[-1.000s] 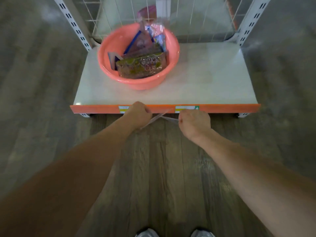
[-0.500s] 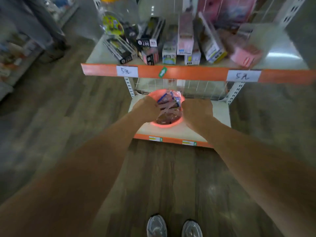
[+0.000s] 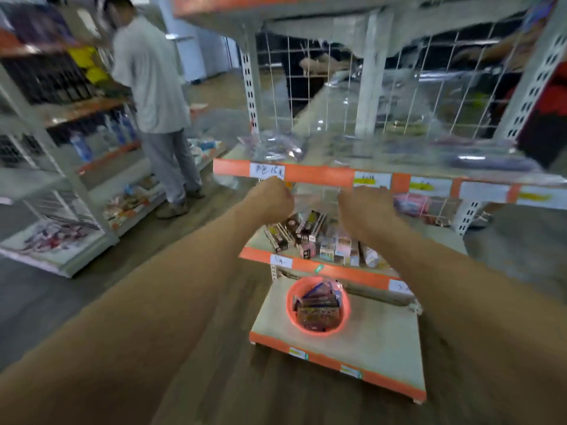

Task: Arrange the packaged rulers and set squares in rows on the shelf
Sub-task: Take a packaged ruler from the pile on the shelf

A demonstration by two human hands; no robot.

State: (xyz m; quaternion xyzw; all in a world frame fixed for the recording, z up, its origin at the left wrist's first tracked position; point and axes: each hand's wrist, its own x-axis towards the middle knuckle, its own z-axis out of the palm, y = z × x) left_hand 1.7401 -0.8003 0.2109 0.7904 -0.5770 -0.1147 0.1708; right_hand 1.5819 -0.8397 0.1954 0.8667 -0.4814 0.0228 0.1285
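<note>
Your left hand (image 3: 271, 199) and right hand (image 3: 365, 207) each clench an end of a blurred clear packet (image 3: 314, 196) stretched between the fingers, just under the shelf (image 3: 319, 177) edge. Well below them, more packets (image 3: 317, 312) sit in the pink basin (image 3: 289, 302).

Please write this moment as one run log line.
left hand, right hand: both grip clear packet | place: before orange shelf edge | pink basin: on bottom shelf, holds packets
</note>
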